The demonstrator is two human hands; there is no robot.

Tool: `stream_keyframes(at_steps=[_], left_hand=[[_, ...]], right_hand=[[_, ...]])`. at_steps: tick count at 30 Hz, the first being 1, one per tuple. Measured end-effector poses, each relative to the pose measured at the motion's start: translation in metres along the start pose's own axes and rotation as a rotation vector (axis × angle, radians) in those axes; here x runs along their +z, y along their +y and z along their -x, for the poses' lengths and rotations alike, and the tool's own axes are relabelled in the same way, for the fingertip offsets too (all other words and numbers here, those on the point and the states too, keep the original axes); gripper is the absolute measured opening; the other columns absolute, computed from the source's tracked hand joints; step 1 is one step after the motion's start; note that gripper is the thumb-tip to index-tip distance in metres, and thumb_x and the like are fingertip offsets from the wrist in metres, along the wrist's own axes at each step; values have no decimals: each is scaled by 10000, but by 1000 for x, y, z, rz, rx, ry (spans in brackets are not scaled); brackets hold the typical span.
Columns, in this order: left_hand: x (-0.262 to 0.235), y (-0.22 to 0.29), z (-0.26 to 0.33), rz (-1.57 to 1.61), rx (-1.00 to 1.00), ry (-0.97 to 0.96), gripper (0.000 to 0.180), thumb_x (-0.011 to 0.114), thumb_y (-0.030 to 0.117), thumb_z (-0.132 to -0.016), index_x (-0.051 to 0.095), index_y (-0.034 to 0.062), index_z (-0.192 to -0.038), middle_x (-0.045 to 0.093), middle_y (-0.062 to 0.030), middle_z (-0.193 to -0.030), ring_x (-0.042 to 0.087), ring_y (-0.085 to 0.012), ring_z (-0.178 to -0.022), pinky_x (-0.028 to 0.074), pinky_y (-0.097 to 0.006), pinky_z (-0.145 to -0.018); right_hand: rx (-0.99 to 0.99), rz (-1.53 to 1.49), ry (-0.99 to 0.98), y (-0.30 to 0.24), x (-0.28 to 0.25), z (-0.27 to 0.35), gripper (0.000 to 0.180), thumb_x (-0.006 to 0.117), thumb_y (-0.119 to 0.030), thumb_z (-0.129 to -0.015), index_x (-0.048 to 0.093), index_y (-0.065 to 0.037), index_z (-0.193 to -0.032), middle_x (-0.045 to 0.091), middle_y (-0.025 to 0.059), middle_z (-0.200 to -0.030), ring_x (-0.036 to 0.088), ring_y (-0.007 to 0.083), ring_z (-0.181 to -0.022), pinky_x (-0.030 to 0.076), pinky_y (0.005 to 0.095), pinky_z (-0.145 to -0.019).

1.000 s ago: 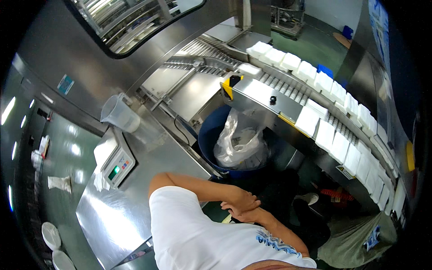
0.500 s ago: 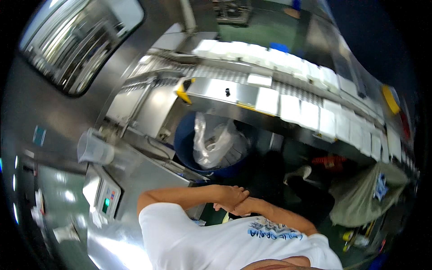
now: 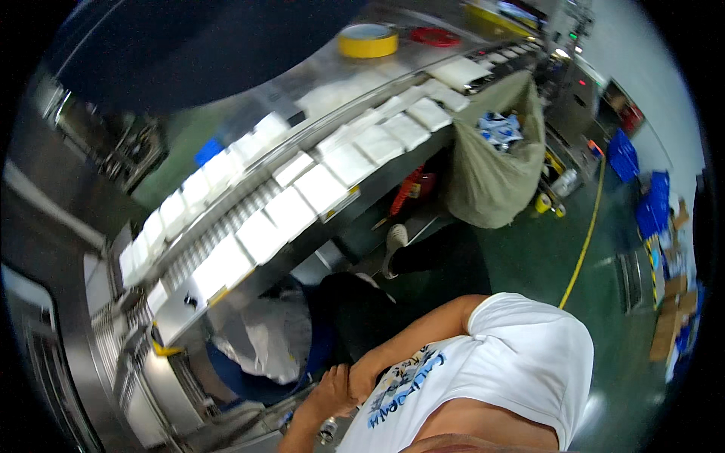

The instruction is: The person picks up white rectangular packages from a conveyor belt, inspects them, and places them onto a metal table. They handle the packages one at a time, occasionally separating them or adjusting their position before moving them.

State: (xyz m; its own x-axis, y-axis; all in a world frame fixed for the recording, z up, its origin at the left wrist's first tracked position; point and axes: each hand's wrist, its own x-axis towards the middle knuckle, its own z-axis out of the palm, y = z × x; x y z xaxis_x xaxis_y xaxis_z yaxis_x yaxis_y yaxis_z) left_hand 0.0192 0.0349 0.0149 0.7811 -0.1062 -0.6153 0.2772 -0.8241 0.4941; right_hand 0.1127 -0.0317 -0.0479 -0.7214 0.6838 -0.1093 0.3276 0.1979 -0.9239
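1. The two hands (image 3: 340, 385) rest clasped together at the person's front, low in the frame, gripping nothing but each other; which is left and which right cannot be told.
2. Nearest them, lower left, a crumpled clear plastic bag (image 3: 264, 343) lines a blue bin (image 3: 321, 349). By the look of it, it is light, limp and slippery, best pinched at its rim.
3. Flat white rectangular packs (image 3: 321, 189) run diagonally along a shiny steel conveyor (image 3: 377, 177); they look light and soft-edged.
4. A slack olive sack (image 3: 487, 181) hangs upper right.
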Motion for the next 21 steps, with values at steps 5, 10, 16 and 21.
stream_keyframes(at_steps=[5,10,16,21], left_hand=[[-12,26,-7,-6,-55,5,776,822,234,-773,456,-124,-1355,560,-298,-1270,578,-437,-1199,491,-445,-1041],[2,3,-2,43,-70,46,776,823,234,-771,456,-125,-1353,560,-298,-1267,577,-437,-1198,490,-444,-1041],[4,1,3,0,-9,59,776,824,235,-770,457,-126,-1349,561,-297,-1264,576,-437,-1197,488,-443,-1042],[9,-4,6,-64,66,94,776,825,236,-768,457,-127,-1347,561,-297,-1261,575,-437,-1196,487,-442,-1043]], right_hand=[[-3,-154,150,12,23,-15,481,857,-476,-788,604,-100,-950,443,48,-1050,366,201,-1022,326,365,-902],[6,-143,115,20,20,-24,484,837,-475,-804,598,-96,-985,449,50,-1079,377,207,-1044,330,366,-923],[17,-125,101,16,14,-6,468,780,-472,-850,596,-100,-1067,478,65,-1148,409,227,-1097,345,377,-963],[41,-100,69,18,12,11,462,732,-469,-888,595,-102,-1135,502,77,-1205,436,244,-1142,357,386,-997]])
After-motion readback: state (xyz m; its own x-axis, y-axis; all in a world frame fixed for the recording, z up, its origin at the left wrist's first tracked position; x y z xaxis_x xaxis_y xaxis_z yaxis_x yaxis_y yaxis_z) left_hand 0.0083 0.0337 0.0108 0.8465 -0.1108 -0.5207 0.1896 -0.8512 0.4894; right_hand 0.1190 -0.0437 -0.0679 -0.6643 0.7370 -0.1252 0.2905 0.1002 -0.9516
